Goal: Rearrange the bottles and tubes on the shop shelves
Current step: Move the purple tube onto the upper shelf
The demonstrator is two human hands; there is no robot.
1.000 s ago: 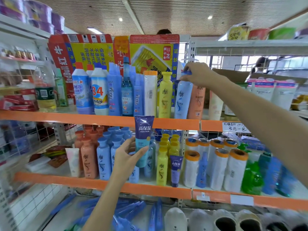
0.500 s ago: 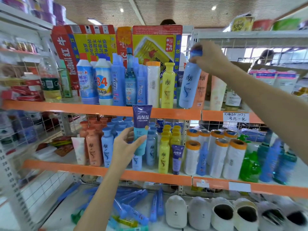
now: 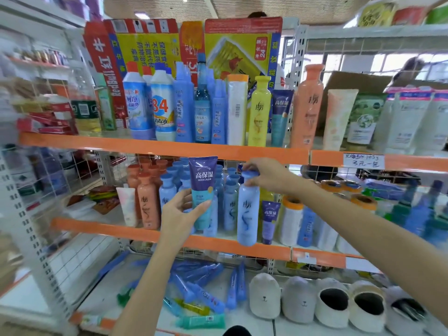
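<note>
My right hand point(image 3: 269, 175) grips the cap of a light blue bottle point(image 3: 247, 214) and holds it in front of the middle shelf point(image 3: 169, 236), beside several matching blue bottles point(image 3: 230, 207). My left hand point(image 3: 179, 214) holds a purple and teal tube point(image 3: 202, 190) upright before the same shelf. On the upper shelf point(image 3: 157, 145) stand a yellow bottle point(image 3: 259, 110), a matching purple and teal tube point(image 3: 281, 115) and an orange bottle point(image 3: 306, 105).
Orange bottles point(image 3: 146, 200) stand at the middle shelf's left, white rolls with orange caps point(image 3: 291, 219) at its right. Blue tubes point(image 3: 201, 282) lie scattered on the bottom shelf beside grey slippers point(image 3: 298, 301). White tubes point(image 3: 407, 117) fill the upper right.
My right hand lifted the light blue bottle off the upper shelf and brought it down to the middle shelf. My left hand kept holding the tube.
</note>
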